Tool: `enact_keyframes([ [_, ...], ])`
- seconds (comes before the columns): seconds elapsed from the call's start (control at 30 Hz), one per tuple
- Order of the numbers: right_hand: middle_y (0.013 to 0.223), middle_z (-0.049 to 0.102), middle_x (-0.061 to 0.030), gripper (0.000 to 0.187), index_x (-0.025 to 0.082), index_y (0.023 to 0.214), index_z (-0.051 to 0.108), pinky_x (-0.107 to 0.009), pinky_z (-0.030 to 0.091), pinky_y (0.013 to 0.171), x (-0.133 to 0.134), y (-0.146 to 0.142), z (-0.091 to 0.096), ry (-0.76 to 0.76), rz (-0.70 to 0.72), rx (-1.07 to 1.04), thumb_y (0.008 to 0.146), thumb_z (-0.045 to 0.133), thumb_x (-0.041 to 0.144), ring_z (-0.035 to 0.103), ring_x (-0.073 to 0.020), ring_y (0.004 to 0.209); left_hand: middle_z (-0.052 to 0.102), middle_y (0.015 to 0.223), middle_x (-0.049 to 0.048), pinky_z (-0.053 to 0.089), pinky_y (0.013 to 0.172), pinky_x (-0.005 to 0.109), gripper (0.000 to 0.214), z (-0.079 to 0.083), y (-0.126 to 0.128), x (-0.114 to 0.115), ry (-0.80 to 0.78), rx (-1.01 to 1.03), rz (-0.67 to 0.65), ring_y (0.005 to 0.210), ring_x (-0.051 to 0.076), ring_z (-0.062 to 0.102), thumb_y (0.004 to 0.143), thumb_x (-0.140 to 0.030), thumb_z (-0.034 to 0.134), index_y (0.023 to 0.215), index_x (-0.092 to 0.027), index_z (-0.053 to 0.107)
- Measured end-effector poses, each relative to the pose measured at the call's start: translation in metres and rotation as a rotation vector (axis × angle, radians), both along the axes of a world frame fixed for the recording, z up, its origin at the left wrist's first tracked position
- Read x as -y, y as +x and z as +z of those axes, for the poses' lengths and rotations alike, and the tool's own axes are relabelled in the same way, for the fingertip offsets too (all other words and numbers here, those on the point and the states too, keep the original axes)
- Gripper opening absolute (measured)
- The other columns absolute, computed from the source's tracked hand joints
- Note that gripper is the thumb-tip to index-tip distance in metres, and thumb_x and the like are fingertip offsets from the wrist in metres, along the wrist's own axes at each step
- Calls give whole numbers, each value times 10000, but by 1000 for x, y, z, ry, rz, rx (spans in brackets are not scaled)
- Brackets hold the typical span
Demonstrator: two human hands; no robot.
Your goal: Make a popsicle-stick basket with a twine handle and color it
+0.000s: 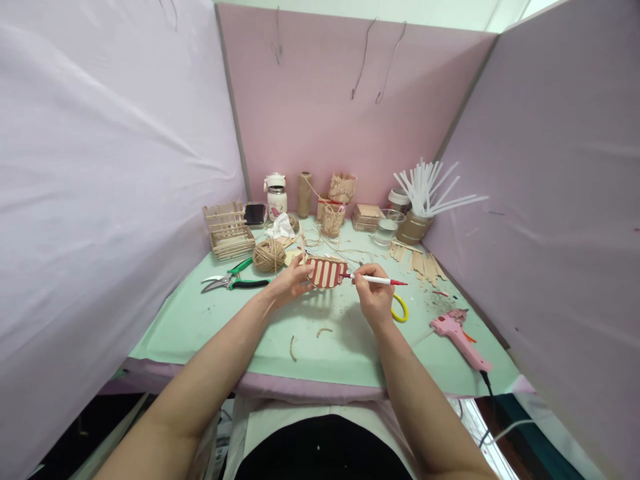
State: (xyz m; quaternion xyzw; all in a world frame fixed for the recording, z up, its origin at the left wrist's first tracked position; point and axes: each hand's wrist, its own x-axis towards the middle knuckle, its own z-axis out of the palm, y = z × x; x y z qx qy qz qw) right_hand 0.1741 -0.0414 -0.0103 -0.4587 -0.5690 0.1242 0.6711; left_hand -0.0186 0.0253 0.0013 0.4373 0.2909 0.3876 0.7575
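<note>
Near the middle of the table, my left hand [293, 280] grips the left edge of a small wooden-stick piece [327, 273] with red and bare-wood stripes. My right hand [374, 293] is closed around a white marker pen [377, 280] with a red end. Its tip points left and meets the right side of the striped piece. Behind my left hand lies a ball of twine [269, 256]. Yellow-handled scissors, of which a ring [401, 308] shows, lie partly hidden behind my right hand.
Green-handled pruning shears [235, 280] lie at left, before a stick basket [231, 233]. A pink glue gun [461, 339] rests at right. Behind stand a water cup [387, 230], a pot of white glue sticks [415, 228] and a white bottle [276, 199]. Loose wooden sticks [423, 263] lie right.
</note>
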Motion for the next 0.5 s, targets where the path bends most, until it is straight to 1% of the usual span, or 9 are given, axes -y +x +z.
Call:
enact_keyframes([
  [0.27, 664, 562, 8, 109, 226, 670, 546, -305, 408, 616, -1, 2, -2, 2, 24, 78, 776, 566, 218, 532, -171, 676, 618, 1206, 71, 518, 826, 336, 621, 2, 2, 1, -4, -10, 24, 955, 190, 643, 619, -339, 826, 1149, -261, 513],
  [0.5, 699, 576, 5, 89, 223, 732, 563, -312, 417, 644, -2, 2, -5, 3, 6, 25, 818, 572, 244, 545, -170, 695, 618, 1206, 68, 513, 864, 358, 583, 0, 0, 0, 0, -3, -3, 994, 201, 639, 655, -334, 809, 1154, -268, 514],
])
